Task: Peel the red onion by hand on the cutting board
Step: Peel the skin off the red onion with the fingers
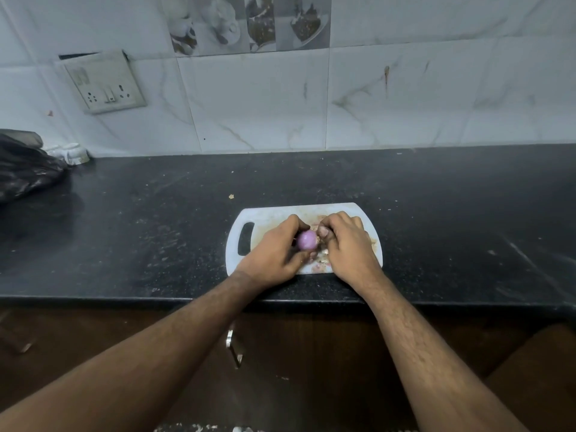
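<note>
Forearms: two bare forearms reach from the near edge up over the counter lip, converging toward the board.
Left hand (274, 251): curled around the red onion (307, 240), fingers over its far side and thumb under its near side, so the bulb is held between them just above the board.
Right hand (346, 244): knuckles up, fingers bent inward and bunched at the onion's right side; the fingertips seem to pinch something pale there, but I cannot tell whether it is a strip of skin.
Red onion: small, round, glossy purple, its visible face already bare of dry skin; it sits between the two hands, over the middle of the board.
Cutting board (265, 215): white plastic, handle slot at its left end, lying near the front edge of the counter; its surface is stained brownish, with pale scraps (322, 260) lying by the right hand.
Counter (156, 219): black speckled stone, dusty, with a small crumb just beyond the board's far left corner.
Far left: a crumpled black bag (25, 169) against the wall, a small white object (70, 152) beside it.
Wall: pale marbled tiles, a switch-and-socket plate (104, 82) at upper left.
Below the counter: dark wooden cabinet front with a metal handle (233, 347).
In the way: the hands hide most of the onion and the board's centre.
</note>
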A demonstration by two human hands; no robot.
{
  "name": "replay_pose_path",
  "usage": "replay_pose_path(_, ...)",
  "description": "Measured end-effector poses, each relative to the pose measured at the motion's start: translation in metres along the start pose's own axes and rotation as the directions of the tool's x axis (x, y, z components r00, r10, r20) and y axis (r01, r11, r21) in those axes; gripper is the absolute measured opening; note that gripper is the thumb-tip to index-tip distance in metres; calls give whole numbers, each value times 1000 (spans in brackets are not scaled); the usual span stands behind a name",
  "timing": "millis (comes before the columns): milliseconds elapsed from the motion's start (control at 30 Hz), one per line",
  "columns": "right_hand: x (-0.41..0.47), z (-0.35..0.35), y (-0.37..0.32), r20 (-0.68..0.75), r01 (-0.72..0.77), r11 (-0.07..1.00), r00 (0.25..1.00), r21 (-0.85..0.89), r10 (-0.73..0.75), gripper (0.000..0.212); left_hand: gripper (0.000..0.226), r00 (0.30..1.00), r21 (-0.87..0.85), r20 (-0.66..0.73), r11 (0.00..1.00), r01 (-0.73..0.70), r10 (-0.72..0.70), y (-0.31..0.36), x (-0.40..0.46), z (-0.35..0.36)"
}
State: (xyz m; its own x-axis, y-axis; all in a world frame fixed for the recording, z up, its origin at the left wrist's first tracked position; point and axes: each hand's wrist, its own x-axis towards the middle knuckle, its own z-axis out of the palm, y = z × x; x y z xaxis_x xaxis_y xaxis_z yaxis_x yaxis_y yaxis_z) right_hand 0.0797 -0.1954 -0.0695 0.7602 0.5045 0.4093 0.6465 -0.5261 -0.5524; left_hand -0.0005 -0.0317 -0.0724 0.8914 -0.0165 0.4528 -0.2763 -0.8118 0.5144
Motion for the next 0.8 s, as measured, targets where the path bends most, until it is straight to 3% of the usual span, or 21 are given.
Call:
replay_pose_path(333, 0, 4, -14, -13, -189, 976, 982, -108, 189, 30, 30, 1000, 36, -14, 999, 5, -4, -2, 2, 1)
replay_pose_path(600, 0, 3, -21, -19, -305, 952, 952, -19, 305, 33, 32, 999, 16, 12, 999, 46, -46, 5, 3, -2)
replay_pose_path(800, 7, 13, -13, 67, -409, 909, 912, 83, 405, 33, 31, 997, 5, 12, 997, 73, -73, 4, 3, -3)
